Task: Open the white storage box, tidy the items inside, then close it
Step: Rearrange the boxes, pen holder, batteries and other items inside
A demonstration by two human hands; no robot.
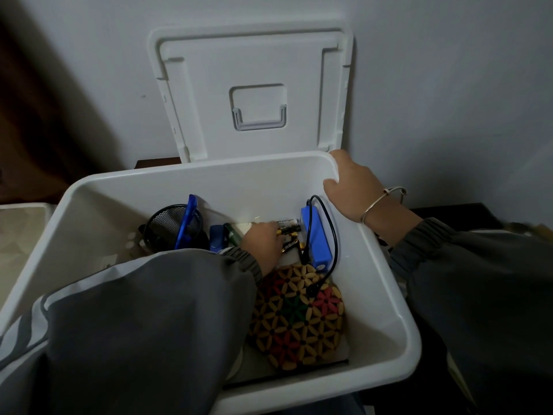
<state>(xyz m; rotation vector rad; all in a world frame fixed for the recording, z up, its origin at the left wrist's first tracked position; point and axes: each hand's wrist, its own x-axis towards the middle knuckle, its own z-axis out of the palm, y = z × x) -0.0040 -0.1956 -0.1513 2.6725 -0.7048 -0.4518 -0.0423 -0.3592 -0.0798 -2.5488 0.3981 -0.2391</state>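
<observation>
- Two hands at work, grey sleeves nearest me; white storage box [377,295] sits open right below, lid off.
- Box handling, my guess: thin stiff plastic, light, smooth and a bit slippery. Take it by the rolled rim, not the walls.
- Nearest inside: round beaded mat [299,319], flower pattern, lying flat at the near right of the box floor. Looks light and semi-flexible; lift by its edge.
- Black cable [335,244] drops onto the mat's far edge. Floppy, likely to snag on other items.
- Left hand [263,242] is down mid-box, fingertips at the batteries [288,230]. The back of the hand hides the grip, so I cannot tell if I'm pinching or only touching.
- Batteries: small, hard, round, will roll. Pinch across the body.
- Blue pack [315,238] lies just right of the batteries, cable looped around it. Rigid, probably the heaviest piece here.
- Left of my hand: black mesh cup [167,224], tipped over, with a blue pen [187,223] across its mouth. Light, springy mesh; take by the rim.
- Right hand [350,187] is farther off. Its grip is wrapped on the box's far right corner, thumb inside, fingers over the outside, steadying. Bangle [377,203] on that wrist.
- Farthest: lid [254,70] stands upright against the wall [449,85] behind the box. Flat, light, stiff. Closing not yet done.
</observation>
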